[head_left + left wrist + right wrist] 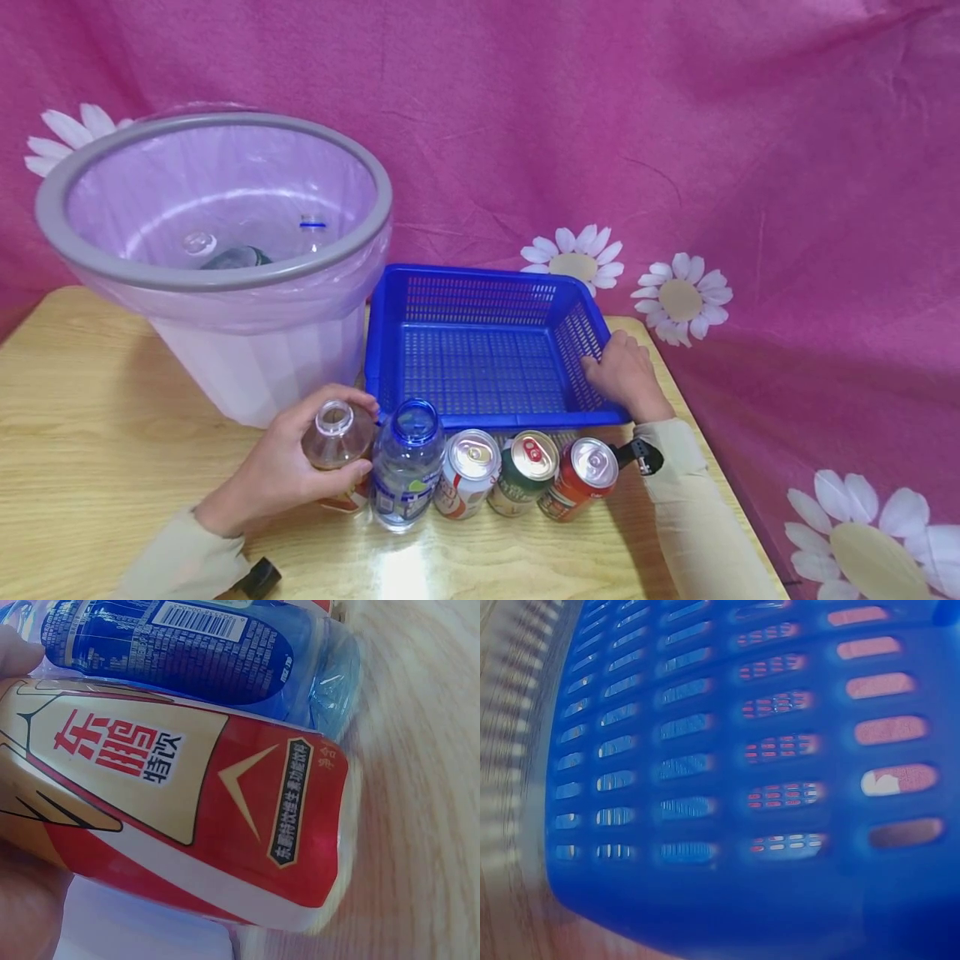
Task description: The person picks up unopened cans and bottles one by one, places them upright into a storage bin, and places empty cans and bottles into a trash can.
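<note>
My left hand (pixel 292 467) holds an uncapped clear plastic bottle (pixel 335 442), thumb and fingers around its sides. In the left wrist view this drink bottle (pixel 187 802) shows a red and gold label. Right beside it stands a clear blue plastic bottle (pixel 407 467), also open at the mouth. At the far right side of the blue plastic basket (pixel 495 419), my right hand (pixel 630 375) grips the wall, thumb on the inner side. The right wrist view is filled by the slotted basket wall (pixel 727 892); the hand's fingers are not visible there.
A bin (pixel 217 279) with a grey rim and clear liner stands back left, with bottles inside. In front of the basket are a white can (pixel 468 475), a green can (pixel 528 472) and a red can (pixel 581 479). A pink curtain (pixel 480 108) hangs behind the wooden table (pixel 75 417).
</note>
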The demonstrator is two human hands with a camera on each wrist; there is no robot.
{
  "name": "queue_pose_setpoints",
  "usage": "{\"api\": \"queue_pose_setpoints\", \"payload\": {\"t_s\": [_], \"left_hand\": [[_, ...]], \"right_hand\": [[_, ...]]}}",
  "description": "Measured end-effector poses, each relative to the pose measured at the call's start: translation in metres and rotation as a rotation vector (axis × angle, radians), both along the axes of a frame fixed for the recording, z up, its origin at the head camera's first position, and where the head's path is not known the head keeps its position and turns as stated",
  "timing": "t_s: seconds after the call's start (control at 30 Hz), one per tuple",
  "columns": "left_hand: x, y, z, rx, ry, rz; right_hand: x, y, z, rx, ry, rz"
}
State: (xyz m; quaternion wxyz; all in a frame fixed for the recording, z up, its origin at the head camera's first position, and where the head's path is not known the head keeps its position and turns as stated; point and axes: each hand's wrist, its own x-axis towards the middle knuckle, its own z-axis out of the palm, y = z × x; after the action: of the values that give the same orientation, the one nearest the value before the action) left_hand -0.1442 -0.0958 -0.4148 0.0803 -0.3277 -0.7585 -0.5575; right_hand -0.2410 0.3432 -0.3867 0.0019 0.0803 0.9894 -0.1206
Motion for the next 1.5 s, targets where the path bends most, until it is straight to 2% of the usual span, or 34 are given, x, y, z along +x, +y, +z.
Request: {"api": "queue_pose_setpoints", "payload": {"t_s": [0.4, 0.63, 0.97, 1.5], "left_hand": [[0.0026, 0.0024, -0.0003, 0.017, 0.002, 0.024], [0.0023, 0.0043, -0.0002, 0.039, -0.025, 0.011], [0.0019, 0.0039, -0.0038, 0.062, -0.033, 0.009], [0.0018, 0.0035, -0.0026, 0.085, 0.015, -0.008]], "right_hand": [[-0.001, 0.0006, 0.0016, -0.004, 0.003, 0.006], [-0.001, 0.0015, 0.0026, -0.029, -0.026, -0.024], [-0.0008, 0.0007, 0.0023, -0.033, -0.022, -0.014], [0.0008, -0.0014, 0.0012, -0.044, -0.019, -0.01]]}}
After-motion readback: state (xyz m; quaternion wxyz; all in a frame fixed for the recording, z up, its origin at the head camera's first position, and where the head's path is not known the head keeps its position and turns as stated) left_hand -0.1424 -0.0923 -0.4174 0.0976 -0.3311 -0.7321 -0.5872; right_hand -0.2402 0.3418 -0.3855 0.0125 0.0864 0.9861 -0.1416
